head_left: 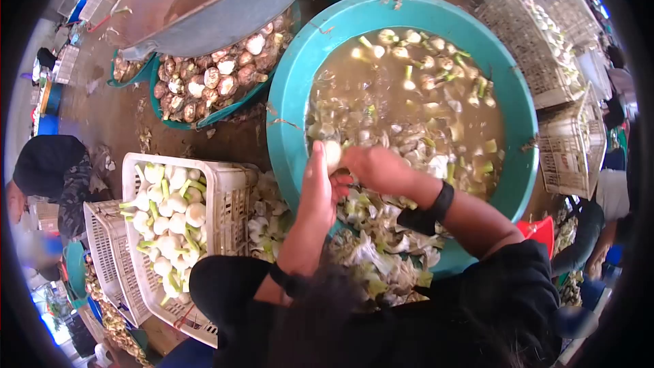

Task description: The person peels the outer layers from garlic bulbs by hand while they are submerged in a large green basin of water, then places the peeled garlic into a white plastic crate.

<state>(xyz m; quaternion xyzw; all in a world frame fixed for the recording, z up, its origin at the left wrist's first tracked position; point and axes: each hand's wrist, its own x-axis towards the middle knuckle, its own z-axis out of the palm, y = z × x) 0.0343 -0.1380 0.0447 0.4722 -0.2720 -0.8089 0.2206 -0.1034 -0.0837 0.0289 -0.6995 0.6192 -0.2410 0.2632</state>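
Observation:
My left hand [317, 194] holds a white garlic bulb [332, 155] upright between thumb and fingers, above the near left part of a big round teal tub [289, 105]. Close against the bulb is my right hand [378, 169], its fingers curled; what they grip is hidden. Both wrists wear dark bands. Brown water [354, 99] fills the tub, with trimmed bulbs [409, 82] and loose skins floating in it. Below my hands, a heap of pale peeled skins [388, 245] lies over the tub's near side.
At left a white plastic crate [231, 191] holds clean bulbs with green stems [170, 211]. Unpeeled brown bulbs [211, 82] fill a teal basin under a metal wheelbarrow tray [225, 10]. Stacked crates [531, 48] stand at right. Other people sit at both sides.

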